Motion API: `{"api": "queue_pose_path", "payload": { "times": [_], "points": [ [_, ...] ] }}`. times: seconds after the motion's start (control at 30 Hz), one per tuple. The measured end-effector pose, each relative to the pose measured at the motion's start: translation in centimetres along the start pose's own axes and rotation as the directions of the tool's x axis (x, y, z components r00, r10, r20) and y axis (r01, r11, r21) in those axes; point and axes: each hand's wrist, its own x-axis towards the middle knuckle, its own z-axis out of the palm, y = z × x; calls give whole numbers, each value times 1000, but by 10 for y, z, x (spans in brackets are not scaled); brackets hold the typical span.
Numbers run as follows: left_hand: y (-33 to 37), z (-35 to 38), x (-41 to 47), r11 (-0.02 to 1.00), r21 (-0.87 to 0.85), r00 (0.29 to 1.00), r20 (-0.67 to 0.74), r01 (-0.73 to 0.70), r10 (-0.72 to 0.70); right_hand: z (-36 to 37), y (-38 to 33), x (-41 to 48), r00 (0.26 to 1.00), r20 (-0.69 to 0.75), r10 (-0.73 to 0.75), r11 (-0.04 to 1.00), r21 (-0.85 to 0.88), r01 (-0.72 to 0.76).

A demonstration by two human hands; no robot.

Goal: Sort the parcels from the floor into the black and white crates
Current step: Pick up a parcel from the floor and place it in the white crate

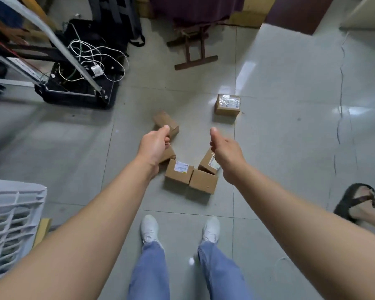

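Several brown cardboard parcels lie on the tiled floor ahead of my feet. One labelled parcel (179, 171) touches a plain parcel (202, 180). A tilted labelled parcel (207, 162) sits partly behind my right hand (225, 152). My left hand (155, 146) hovers over a small parcel (168, 153) and just short of another plain parcel (166, 121). A taped parcel (227, 103) lies apart, farther right. Both hands are stretched out above the parcels, fingers loosely curled, thumbs apart, holding nothing. The black crate (74, 98) stands far left, the white crate (15, 208) near left.
White cables (89, 55) and a slanted metal frame (59, 46) sit in and over the black crate. A dark wooden stand (195, 58) is at the back. Another person's sandalled foot (355, 200) is at the right. My white shoes (149, 228) stand behind the parcels.
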Motion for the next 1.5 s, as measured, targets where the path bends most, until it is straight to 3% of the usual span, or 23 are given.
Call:
{"api": "queue_pose_path", "payload": {
  "times": [0.2, 0.53, 0.8, 0.93, 1.17, 1.5],
  "points": [
    [-86, 6, 112, 990, 139, 999, 21, 27, -30, 51, 93, 100, 989, 3, 146, 977, 158, -145],
    [-252, 21, 281, 957, 278, 996, 18, 84, -92, 139, 262, 249, 972, -6, 233, 964, 134, -230],
    [-337, 34, 377, 912, 396, 992, 23, 102, -121, 175, 335, 333, 971, 22, 236, 969, 76, -237],
    [-356, 43, 399, 916, 375, 986, 29, 142, -165, 185, 343, 350, 985, 6, 170, 985, 20, -170],
    [-348, 47, 387, 943, 272, 977, 39, 193, -211, 189, 318, 345, 976, -9, 216, 976, -6, -216],
    [-197, 32, 265, 994, 50, 989, 101, 102, -106, 129, 167, 239, 981, -147, 130, 990, 68, -121]
  ]
}}
